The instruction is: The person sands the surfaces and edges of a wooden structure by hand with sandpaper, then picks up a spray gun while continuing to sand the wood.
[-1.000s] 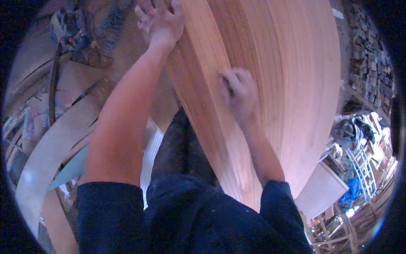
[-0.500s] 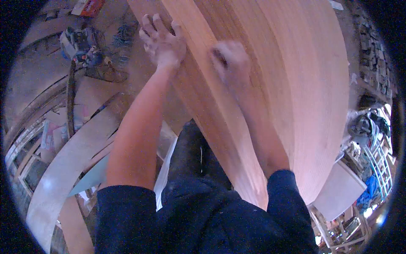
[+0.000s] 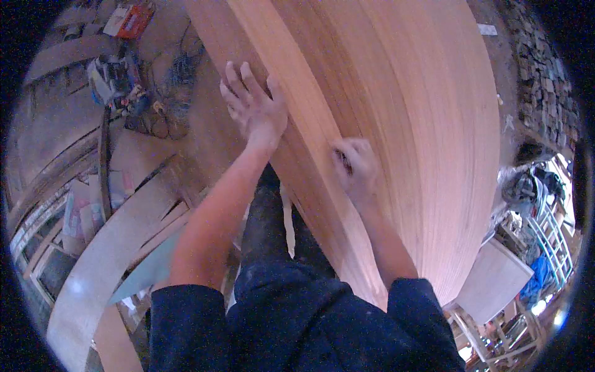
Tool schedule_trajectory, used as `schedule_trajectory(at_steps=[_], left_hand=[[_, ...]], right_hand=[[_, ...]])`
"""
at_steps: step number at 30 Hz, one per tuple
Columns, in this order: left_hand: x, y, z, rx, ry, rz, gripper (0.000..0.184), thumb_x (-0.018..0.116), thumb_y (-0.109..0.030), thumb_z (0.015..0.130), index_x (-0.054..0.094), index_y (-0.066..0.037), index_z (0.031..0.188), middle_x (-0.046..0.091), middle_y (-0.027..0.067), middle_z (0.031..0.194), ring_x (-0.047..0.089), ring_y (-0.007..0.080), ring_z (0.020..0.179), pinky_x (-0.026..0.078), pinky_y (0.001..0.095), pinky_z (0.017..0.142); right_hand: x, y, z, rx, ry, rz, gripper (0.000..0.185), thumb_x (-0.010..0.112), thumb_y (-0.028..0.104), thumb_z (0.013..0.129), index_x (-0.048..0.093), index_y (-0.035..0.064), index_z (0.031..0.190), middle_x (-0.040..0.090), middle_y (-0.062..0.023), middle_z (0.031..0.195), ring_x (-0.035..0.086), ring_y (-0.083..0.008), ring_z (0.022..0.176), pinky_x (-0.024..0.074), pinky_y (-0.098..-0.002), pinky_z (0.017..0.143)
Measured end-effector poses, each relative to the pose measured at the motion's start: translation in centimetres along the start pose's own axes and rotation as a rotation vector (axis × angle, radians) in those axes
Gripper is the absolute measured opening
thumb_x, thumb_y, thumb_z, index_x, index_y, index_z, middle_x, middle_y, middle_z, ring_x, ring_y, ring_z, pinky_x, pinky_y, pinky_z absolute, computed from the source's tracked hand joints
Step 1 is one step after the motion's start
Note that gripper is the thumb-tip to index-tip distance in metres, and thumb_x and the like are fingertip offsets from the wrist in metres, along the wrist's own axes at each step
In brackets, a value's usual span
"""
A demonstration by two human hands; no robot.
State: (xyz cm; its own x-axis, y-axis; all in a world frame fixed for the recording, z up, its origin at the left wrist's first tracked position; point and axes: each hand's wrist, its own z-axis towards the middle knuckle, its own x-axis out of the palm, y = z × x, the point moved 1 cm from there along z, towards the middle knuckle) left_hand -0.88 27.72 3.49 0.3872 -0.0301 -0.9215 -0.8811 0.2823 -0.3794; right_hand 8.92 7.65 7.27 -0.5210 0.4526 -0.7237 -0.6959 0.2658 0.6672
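Note:
A large wooden panel (image 3: 434, 124) with long curved grain stripes runs from the top of the view down toward my waist. My left hand (image 3: 255, 111) lies on its left edge, fingers spread and nothing held. To the right and slightly lower, my right hand (image 3: 354, 166) rests on the panel with its fingers curled. A small dark patch shows between those fingers; whether it is an object or shadow is unclear. The right hand is slightly blurred.
At the upper left are a machine (image 3: 114, 80) and a red and white box (image 3: 130, 20). Curved boards (image 3: 93, 273) lie at the lower left. Stacked wood blocks (image 3: 539, 80) stand at the right, above a pale board (image 3: 493, 279) and a white rack (image 3: 551, 239).
My right hand has moved up the panel, then back down. My left hand appears lower in the view and stays spread on the panel's edge. The camera view has shifted.

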Motion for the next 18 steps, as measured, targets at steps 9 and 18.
schedule_trajectory(at_steps=[9,18], left_hand=[[-1.2,0.7,0.2,0.037,0.078,-0.122,0.065,0.060,-0.030,0.096,0.035,-0.007,0.151,0.023,0.0173,0.163,0.019,0.0497,0.148,0.026,0.0631,0.118],[-2.2,2.6,1.1,0.102,0.117,-0.291,0.070,0.065,-0.025,0.092,0.036,-0.005,0.152,0.022,0.0223,0.163,0.019,0.0558,0.146,0.023,0.0645,0.118]], right_hand=[[15.0,0.4,31.2,-0.275,-0.263,0.087,0.016,0.076,0.015,0.080,0.073,0.0071,0.093,0.067,-0.0146,0.086,0.066,-0.0346,0.083,0.0540,-0.0444,0.073],[4.3,1.9,13.0,-0.055,0.116,0.030,0.023,0.075,-0.004,0.078,0.072,0.0046,0.099,0.067,-0.0123,0.093,0.065,-0.0291,0.085,0.0528,-0.0373,0.071]])
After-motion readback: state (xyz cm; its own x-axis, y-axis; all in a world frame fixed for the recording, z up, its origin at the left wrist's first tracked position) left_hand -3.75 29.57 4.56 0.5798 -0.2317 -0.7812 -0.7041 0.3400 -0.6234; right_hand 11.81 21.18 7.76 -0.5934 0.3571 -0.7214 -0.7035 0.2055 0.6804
